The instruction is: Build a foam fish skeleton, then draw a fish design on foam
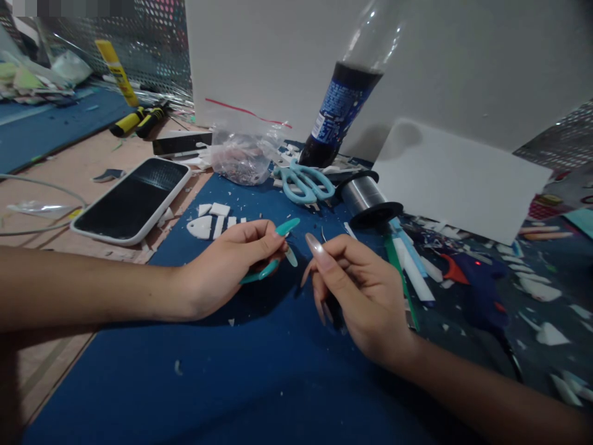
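My left hand, with long teal nails, is closed in a pinch above the blue mat. A tiny whitish bit shows at its fingertips, too small to name. Facing it, my right hand, with long pale shiny nails, has its thumb and fingers drawn together. A thin, curved dark tip shows behind its thumb; what it belongs to is hidden. Just beyond my left hand lie flat white cut pieces, one rounded with a small hole, in a fishbone-like row.
Behind the hands are light-blue scissors, a wire spool, a clear zip bag and a dark-drink bottle. A phone lies left. At right are a glue gun, a white sheet and scattered white scraps.
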A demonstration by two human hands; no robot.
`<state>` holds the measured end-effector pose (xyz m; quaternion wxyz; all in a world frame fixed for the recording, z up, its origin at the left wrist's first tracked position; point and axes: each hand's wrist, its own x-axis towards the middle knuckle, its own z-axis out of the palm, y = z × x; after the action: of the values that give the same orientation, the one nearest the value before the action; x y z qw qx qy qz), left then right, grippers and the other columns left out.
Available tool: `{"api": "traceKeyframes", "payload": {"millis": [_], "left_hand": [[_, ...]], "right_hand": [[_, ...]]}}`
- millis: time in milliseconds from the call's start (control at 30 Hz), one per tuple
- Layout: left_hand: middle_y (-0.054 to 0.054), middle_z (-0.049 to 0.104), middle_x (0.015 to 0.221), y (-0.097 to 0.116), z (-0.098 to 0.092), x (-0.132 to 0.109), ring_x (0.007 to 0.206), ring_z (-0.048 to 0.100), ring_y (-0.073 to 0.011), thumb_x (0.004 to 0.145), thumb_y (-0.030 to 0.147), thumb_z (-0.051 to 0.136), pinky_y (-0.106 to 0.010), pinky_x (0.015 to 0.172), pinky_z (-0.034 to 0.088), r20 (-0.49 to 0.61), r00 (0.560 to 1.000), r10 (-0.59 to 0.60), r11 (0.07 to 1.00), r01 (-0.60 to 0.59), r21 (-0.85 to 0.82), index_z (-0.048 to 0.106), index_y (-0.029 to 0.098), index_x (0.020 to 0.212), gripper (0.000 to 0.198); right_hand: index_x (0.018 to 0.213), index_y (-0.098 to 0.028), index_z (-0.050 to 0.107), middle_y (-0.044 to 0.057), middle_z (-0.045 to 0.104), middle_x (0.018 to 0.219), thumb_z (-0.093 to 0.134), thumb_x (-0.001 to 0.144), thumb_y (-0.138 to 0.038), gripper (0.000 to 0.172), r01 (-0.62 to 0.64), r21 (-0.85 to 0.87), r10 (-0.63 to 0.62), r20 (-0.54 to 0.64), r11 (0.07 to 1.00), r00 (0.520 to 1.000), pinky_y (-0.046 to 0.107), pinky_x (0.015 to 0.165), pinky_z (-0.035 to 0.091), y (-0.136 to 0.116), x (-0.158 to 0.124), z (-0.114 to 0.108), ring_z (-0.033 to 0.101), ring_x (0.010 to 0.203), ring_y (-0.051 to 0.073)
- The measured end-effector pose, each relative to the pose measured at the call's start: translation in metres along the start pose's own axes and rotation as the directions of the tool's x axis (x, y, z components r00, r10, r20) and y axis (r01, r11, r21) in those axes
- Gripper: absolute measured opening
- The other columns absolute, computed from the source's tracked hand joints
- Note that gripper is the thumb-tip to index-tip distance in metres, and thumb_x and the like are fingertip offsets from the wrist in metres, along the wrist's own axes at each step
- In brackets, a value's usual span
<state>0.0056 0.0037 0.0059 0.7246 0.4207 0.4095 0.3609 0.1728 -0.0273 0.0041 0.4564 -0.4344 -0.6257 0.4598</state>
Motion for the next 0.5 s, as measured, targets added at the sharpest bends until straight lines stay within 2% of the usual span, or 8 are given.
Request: {"api": "traceKeyframes", "payload": {"millis": [500], "left_hand": [[0.004,0.041,0.055,0.0029,0.0019,-0.0009,0.049,0.032,-0.0069,0.091,0.02,0.05,-0.02,0.048,0.025,-0.031,0.999,-0.011,0.998,0.012,0.056,0.047,0.015,0.063,0.028]], "right_hand": [[0.071,-0.019,0.053,-0.007,0.049,0.047,0.052,0.094,-0.029,0.025,-0.011,-0.004,0.011,-0.017,1.0,1.0,0.016,0.033,0.037,-0.0021,-0.0005,0.0009,0.046,0.033,0.004]]}}
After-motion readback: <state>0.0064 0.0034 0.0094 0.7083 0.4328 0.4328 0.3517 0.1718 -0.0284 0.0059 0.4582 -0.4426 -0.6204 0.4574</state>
